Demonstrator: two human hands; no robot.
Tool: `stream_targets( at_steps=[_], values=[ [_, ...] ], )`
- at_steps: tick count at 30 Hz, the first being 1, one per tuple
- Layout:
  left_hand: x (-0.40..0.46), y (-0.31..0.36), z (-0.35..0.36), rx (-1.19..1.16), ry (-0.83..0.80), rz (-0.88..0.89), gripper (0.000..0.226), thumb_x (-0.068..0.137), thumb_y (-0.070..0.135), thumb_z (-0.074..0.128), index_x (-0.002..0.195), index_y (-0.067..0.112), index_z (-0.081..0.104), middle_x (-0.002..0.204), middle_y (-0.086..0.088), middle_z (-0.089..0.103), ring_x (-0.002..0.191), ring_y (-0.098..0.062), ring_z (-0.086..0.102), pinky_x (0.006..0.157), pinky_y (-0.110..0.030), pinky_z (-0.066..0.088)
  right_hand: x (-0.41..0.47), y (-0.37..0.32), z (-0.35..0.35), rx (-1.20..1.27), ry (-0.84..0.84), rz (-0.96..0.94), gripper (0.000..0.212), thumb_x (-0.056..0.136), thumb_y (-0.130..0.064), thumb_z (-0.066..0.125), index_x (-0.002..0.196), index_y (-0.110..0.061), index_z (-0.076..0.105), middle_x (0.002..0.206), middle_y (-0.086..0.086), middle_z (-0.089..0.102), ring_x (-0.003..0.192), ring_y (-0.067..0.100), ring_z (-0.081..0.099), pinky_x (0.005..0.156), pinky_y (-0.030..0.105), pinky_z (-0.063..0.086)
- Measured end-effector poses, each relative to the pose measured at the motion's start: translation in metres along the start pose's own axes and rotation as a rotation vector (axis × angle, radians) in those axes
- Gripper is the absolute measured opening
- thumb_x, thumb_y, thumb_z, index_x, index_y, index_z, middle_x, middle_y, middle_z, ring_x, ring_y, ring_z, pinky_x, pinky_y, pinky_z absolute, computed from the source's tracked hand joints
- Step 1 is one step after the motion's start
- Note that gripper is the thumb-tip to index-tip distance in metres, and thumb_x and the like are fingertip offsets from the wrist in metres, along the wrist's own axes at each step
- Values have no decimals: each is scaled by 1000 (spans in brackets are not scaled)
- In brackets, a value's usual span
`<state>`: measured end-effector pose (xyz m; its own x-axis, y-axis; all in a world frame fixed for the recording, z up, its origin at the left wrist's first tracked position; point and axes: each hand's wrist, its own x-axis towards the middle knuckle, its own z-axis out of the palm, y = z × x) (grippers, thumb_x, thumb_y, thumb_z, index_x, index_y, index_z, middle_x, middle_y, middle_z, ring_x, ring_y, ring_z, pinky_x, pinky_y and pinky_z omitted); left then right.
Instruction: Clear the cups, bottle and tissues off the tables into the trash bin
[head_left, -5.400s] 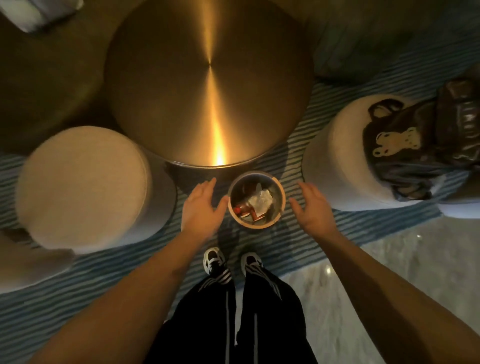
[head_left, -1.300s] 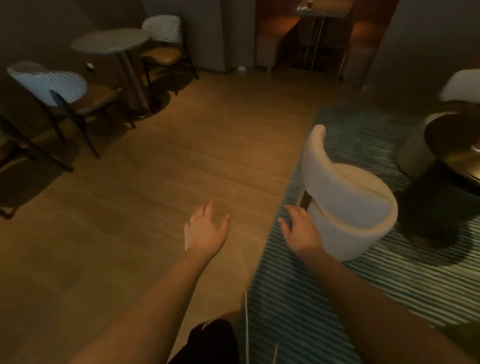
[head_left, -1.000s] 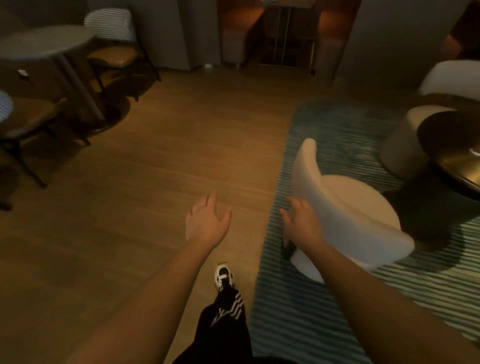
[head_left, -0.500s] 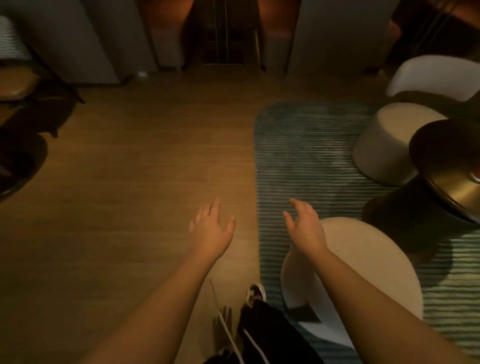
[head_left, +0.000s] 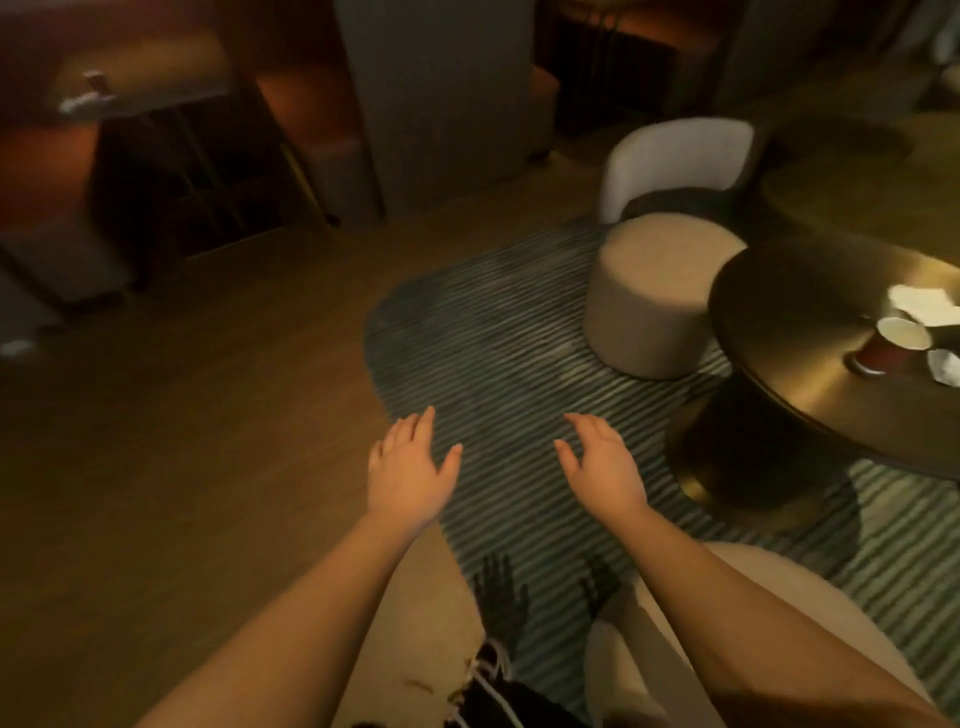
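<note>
Well right of hands (head_left: 506, 467): cup (head_left: 891, 345), tissues (head_left: 922, 304).

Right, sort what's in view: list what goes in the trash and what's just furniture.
For the job:
- red paper cup lying on its side
- flat white tissue
- crumpled white tissue
- left hand and right hand, both empty

Just lying about:
- round brass table that bears the litter
- beige round pouf
- white curved-back chair
- striped blue-green rug
</note>
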<state>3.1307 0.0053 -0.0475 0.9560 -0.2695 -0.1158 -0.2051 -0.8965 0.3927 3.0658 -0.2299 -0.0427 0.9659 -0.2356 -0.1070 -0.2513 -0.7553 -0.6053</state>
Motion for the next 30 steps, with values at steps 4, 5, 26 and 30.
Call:
stream_targets(
  at_steps=[4, 5, 26, 30],
  values=[
    [94, 57, -8, 10, -103, 171, 68, 96, 57, 33, 153, 23, 17, 158, -1, 23, 145, -20, 16, 116, -44, 19, 47, 18, -33, 19, 115, 163, 47, 97, -32, 47, 140, -14, 40, 142, 6, 42, 130, 22, 38, 107, 37, 34],
    [114, 73, -5, 14, -122, 209, 68, 96, 57, 34, 153, 23, 17, 157, -2, 24, 145, -20, 17, 116, -45, 19, 56, 25, -41, 22, 144, 201, 47, 97, -32, 47, 139, -14, 41, 142, 5, 42, 130, 22, 38, 107, 37, 34],
    [493, 345, 77, 128, -446, 930, 70, 93, 54, 39, 151, 21, 20, 156, -4, 29, 143, -22, 24, 114, -41, 20, 275, 134, -143, 196, 779, 1074, 46, 91, -36, 54, 135, -25, 44, 136, -1, 47, 124, 17, 45, 100, 34, 39],
    [513, 375, 97, 89, -577, 1022, 71, 91, 58, 40, 150, 23, 22, 155, -4, 30, 141, -23, 27, 113, -43, 25, 281, 140, -148, 204, 839, 1171, 46, 92, -33, 53, 136, -20, 44, 139, 2, 46, 126, 19, 43, 103, 35, 37]
  ],
)
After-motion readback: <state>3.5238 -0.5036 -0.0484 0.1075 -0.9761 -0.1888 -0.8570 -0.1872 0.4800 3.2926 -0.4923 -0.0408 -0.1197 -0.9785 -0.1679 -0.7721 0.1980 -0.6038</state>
